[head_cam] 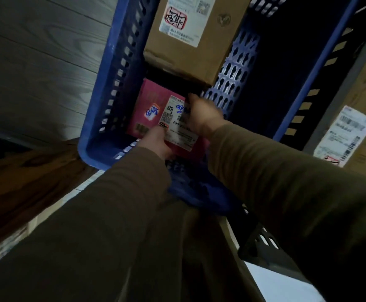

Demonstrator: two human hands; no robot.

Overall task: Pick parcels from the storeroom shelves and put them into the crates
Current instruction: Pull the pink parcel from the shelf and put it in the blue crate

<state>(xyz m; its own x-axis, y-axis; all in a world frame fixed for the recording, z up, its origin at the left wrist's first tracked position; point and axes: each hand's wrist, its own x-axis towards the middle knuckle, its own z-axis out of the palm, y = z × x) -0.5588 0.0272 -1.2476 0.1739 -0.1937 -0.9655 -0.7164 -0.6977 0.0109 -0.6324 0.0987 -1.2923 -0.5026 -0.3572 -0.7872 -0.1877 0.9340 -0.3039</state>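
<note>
A pink parcel point(149, 105) with a white shipping label lies low inside a blue plastic crate point(103, 118). My left hand point(156, 141) grips its near edge. My right hand point(201, 115) grips its far right edge. Both sleeves are olive brown. A brown cardboard parcel point(190, 49) with a white label sits in the same crate, just beyond the pink one. The underside of the pink parcel and my fingertips are hidden.
A second blue crate point(308, 79), dark inside, stands to the right. Further right are cardboard boxes with a white label point(345, 136). Grey wood-grain floor point(36, 62) lies left. A dark crate edge point(262, 245) is near my right arm.
</note>
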